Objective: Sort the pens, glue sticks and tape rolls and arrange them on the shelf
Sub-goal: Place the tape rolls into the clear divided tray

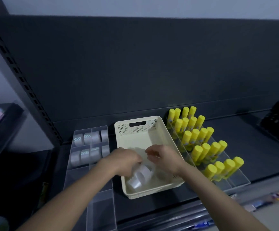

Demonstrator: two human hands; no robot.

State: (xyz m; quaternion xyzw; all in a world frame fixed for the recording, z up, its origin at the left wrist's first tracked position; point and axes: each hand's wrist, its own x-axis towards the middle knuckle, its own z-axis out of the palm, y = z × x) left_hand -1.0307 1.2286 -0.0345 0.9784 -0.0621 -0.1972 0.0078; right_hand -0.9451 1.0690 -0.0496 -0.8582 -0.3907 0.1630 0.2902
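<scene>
Left grip (126,161) curled round tape rolls (141,176) at basket (153,125) front. Right grip (163,157) fingers bent, hold unclear. Lift rolls over wall, seat on edge in next free tray (75,177) cell.

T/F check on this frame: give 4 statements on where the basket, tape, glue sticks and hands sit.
1. The left hand and right hand are both over the cream basket. True.
2. The glue sticks stand left of the basket. False: they stand to its right, on a clear tiered stand.
3. Sorted tape rolls sit in the clear divided tray left of the basket. True.
4. The basket is full of pens. False: only loose tape rolls show in it.
</scene>
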